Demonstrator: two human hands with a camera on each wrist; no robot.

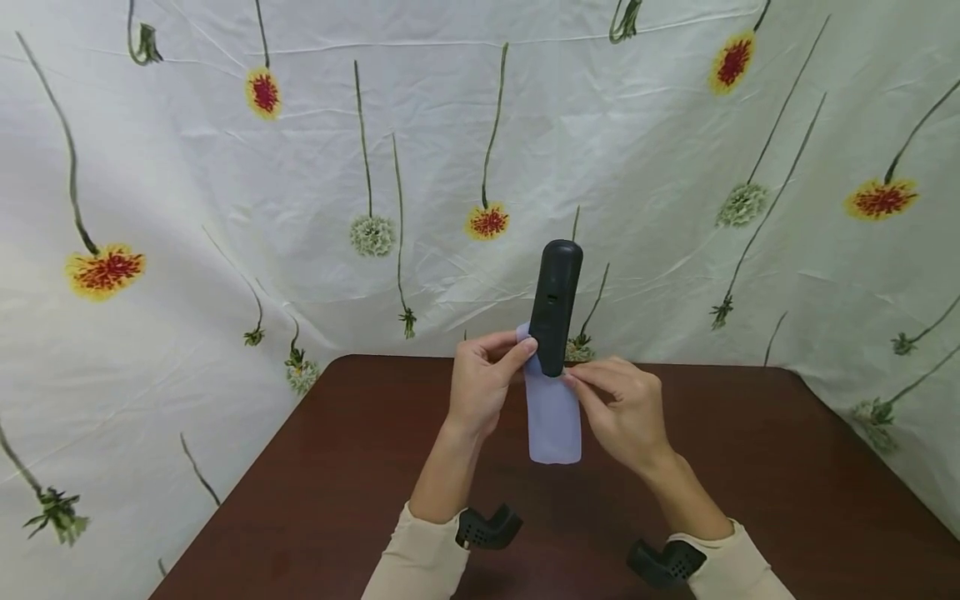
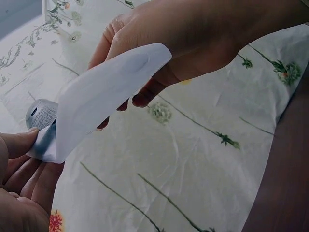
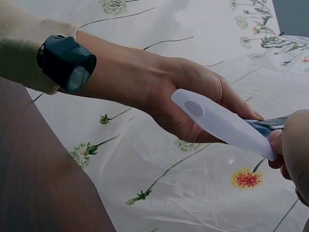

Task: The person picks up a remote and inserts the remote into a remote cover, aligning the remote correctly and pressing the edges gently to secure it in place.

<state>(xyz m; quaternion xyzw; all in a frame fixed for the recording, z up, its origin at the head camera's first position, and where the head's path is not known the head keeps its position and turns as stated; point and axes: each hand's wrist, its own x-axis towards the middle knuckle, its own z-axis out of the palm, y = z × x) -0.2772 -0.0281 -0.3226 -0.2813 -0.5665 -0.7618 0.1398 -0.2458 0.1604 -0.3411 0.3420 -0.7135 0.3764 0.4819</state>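
left grip (image 1: 480, 383) round sleeve (image 1: 555, 425) and remote (image 1: 557, 304) — right grip (image 1: 626, 408) opposite, in a pinch on sleeve's edge

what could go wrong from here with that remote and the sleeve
The black remote might slip: much of it stands above the pale sleeve, and both are held up over the table, so it could drop there. The rim might also spring back or overstretch if the right hand, pinching it near the remote's lower end, pulls too hard.
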